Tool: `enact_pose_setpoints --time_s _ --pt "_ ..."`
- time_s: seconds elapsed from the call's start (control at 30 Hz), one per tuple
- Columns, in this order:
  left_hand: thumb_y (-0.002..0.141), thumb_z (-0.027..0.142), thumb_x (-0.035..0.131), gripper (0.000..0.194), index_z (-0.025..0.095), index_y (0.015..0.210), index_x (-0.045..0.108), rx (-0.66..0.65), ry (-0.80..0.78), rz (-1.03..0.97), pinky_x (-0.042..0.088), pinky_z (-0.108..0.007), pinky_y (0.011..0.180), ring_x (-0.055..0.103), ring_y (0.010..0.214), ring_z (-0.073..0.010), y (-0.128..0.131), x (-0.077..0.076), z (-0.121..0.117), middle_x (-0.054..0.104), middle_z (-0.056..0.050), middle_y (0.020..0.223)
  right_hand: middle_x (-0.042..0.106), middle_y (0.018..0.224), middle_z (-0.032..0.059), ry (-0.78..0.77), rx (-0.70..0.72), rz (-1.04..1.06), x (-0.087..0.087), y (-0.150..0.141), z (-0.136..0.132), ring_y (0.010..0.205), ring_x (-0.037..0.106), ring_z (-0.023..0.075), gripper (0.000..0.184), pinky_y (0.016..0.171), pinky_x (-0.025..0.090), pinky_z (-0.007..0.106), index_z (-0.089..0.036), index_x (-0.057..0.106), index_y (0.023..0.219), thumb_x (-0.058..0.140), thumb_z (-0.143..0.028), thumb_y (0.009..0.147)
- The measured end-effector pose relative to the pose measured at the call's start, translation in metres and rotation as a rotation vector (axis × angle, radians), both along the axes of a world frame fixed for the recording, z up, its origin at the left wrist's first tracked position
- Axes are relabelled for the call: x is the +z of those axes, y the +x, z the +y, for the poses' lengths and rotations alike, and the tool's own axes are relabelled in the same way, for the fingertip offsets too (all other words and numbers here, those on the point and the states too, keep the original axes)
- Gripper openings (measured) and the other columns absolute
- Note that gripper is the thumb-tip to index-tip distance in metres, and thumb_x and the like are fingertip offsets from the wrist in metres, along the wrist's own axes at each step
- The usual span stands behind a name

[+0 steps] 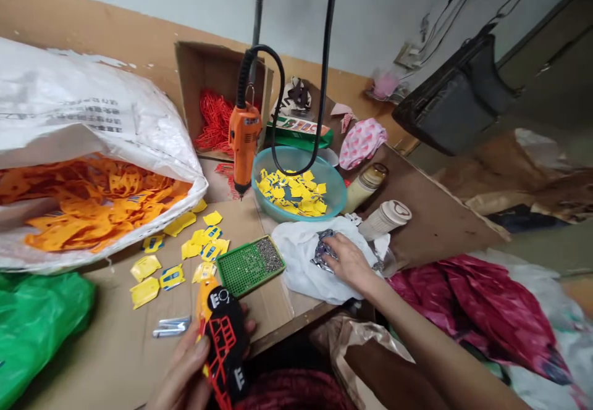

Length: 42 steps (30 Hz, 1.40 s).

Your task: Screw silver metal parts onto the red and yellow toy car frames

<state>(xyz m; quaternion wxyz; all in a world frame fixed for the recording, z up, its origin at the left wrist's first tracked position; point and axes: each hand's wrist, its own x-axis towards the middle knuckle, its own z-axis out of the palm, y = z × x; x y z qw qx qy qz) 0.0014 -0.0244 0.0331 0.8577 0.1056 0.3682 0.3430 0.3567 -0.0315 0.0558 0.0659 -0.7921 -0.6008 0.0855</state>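
Observation:
My left hand (185, 367) is wrapped round a toy car part (225, 342) with a black underside, red bars and orange-yellow edges, held over the table's front edge. Away to the right, my right hand (347, 262) dips its curled fingers into a white plastic bag (296, 243) among small shiny silvery pieces (323, 251). Its fingertips are hidden there, so what they grip does not show. Between the hands lies a green tray (241, 274) with many small screws. An orange electric screwdriver (244, 144) hangs point down above the table.
Yellow parts (199, 243) lie loose left of the tray, near two silvery bars (171, 326). A blue bowl (264, 209) holds more yellow parts. A white sack (152, 113) spills orange parts (115, 200) at left. Two bottles (386, 217) stand right, and a black cable (330, 27) loops overhead.

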Motion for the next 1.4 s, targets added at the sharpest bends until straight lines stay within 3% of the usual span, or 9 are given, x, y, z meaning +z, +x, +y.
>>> enact_pose_setpoints --time_s 0.17,0.3,0.67,0.83,0.93,1.03,1.17,1.27,1.4 --pt "0.082 0.031 0.079 0.038 0.022 0.119 0.076 -0.009 -0.044 -0.121 0.047 -0.06 0.111 0.065 0.124 -0.0435 0.015 0.004 0.004 0.076 -0.014 0.126 0.061 0.12 0.0143 -0.008 0.002 -0.007 0.0 0.003 0.003 0.116 0.057 0.0294 0.043 0.102 0.046 0.038 -0.014 0.064 0.129 0.068 -0.013 0.086" --pt "0.084 0.028 0.077 0.05 0.024 0.133 0.068 -0.025 -0.056 -0.124 0.047 -0.06 0.111 0.065 0.124 -0.0427 0.023 -0.001 0.009 0.075 -0.015 0.129 0.059 0.121 0.0154 0.012 -0.053 -0.028 0.0 0.01 -0.001 0.116 0.056 0.0296 0.044 0.103 0.045 0.038 -0.013 0.062 0.13 0.068 -0.015 0.086" --pt "0.085 0.032 0.076 0.051 0.022 0.134 0.066 -0.116 -0.002 -0.203 0.056 -0.055 0.103 0.065 0.124 -0.0425 0.027 -0.015 0.013 0.073 -0.015 0.131 0.07 0.092 0.0068 0.062 -0.137 0.046 0.001 0.023 -0.001 0.088 0.063 0.0219 0.021 0.083 0.047 0.031 -0.018 0.073 0.096 0.068 -0.011 0.077" --pt "0.085 0.03 0.077 0.039 0.016 0.121 0.071 -0.086 0.097 -0.258 0.057 -0.052 0.101 0.07 0.117 -0.0403 0.023 -0.013 0.01 0.076 -0.017 0.123 0.073 0.075 0.0055 0.192 -0.158 0.199 -0.001 0.032 -0.005 0.073 0.065 0.0235 0.009 0.073 0.05 0.035 -0.02 0.073 0.08 0.067 -0.021 0.073" --pt "0.087 0.032 0.077 0.041 0.015 0.123 0.069 -0.04 0.152 -0.255 0.057 -0.052 0.099 0.068 0.119 -0.0408 0.02 -0.011 0.01 0.074 -0.018 0.125 0.074 0.073 0.0076 0.285 -0.176 0.317 0.006 0.03 -0.006 0.069 0.067 0.0244 0.017 0.068 0.053 0.037 -0.02 0.072 0.08 0.068 -0.036 0.077" --pt "0.087 0.034 0.077 0.041 0.015 0.122 0.068 -0.022 0.17 -0.25 0.056 -0.051 0.1 0.067 0.122 -0.04 0.019 -0.009 0.011 0.072 -0.018 0.129 0.073 0.074 0.0071 0.332 -0.163 0.544 0.025 0.005 -0.008 0.063 0.067 0.0216 0.037 0.058 0.055 0.033 -0.017 0.073 0.096 0.071 -0.05 0.079" --pt "0.084 0.033 0.079 0.038 0.015 0.116 0.07 0.016 0.193 -0.232 0.059 -0.047 0.096 0.07 0.116 -0.0374 0.021 -0.003 0.011 0.073 -0.018 0.128 0.067 0.069 -0.0006 0.221 -0.14 1.186 0.046 -0.066 -0.007 0.05 0.061 0.012 0.048 0.045 0.048 0.022 -0.019 0.069 0.106 0.087 -0.046 0.071" --pt "0.083 0.032 0.081 0.037 0.014 0.114 0.072 0.052 0.231 -0.211 0.061 -0.037 0.086 0.075 0.102 -0.0308 0.02 0.002 0.009 0.077 -0.016 0.117 0.065 0.066 -0.0028 0.103 -0.061 1.394 0.042 -0.119 -0.001 0.048 0.059 0.0088 0.04 0.043 0.047 0.019 -0.019 0.072 0.096 0.087 -0.048 0.072" --pt "0.079 0.026 0.084 0.033 0.017 0.11 0.075 0.187 0.221 -0.192 0.06 -0.027 0.076 0.076 0.087 -0.0208 0.009 0.008 0.009 0.081 -0.008 0.102 0.067 0.068 -0.0008 0.027 0.053 1.411 0.023 -0.158 0.01 0.051 0.061 0.0094 0.037 0.049 0.052 0.021 -0.018 0.078 0.097 0.083 -0.049 0.076"
